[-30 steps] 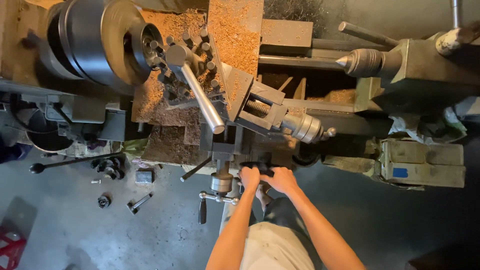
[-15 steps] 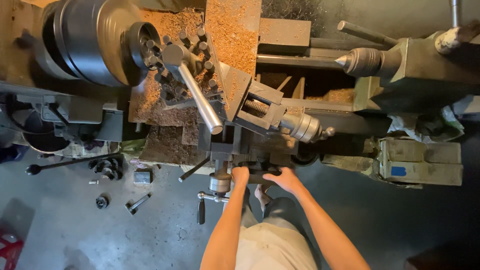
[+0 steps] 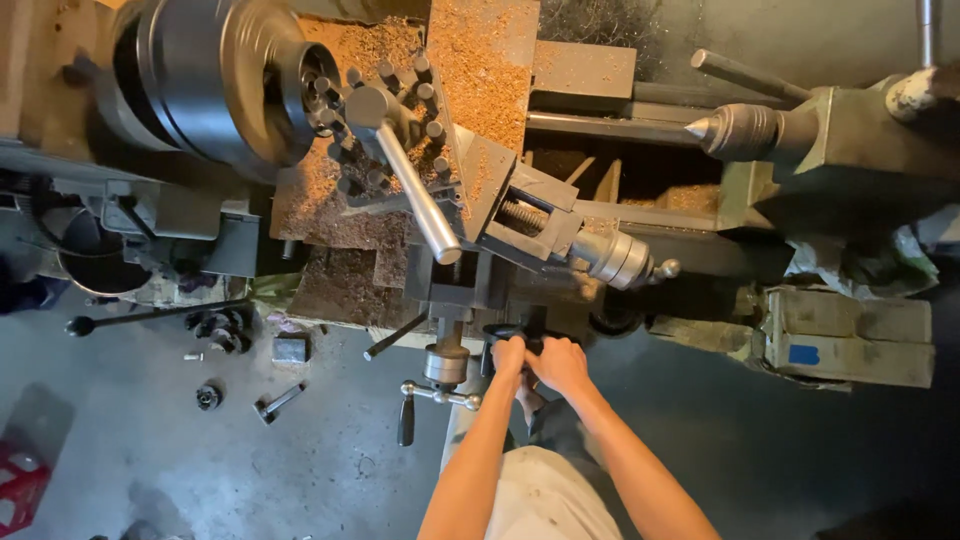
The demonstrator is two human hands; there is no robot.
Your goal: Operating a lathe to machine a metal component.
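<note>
I look straight down on a metal lathe. My left hand (image 3: pixel 507 357) and my right hand (image 3: pixel 559 364) are side by side, both closed on a dark handwheel (image 3: pixel 520 331) at the front of the carriage. Just left of them a silver crank handle (image 3: pixel 436 393) sticks out. Above, the tool post with its long shiny lever (image 3: pixel 418 196) sits on the carriage, covered in brown shavings. The large steel chuck (image 3: pixel 225 75) is at upper left. The pointed tailstock centre (image 3: pixel 740 130) is at upper right.
Brown shavings (image 3: pixel 480 70) cover the bed. On the concrete floor at left lie a long black lever (image 3: pixel 150 316), a small metal block (image 3: pixel 290 349), a key tool (image 3: pixel 277 403) and a round part (image 3: pixel 208 397). A red crate (image 3: pixel 20 487) is at lower left.
My left hand has shifted right to join my right hand on the handwheel. The view has drifted slightly; the machine parts look unchanged.
</note>
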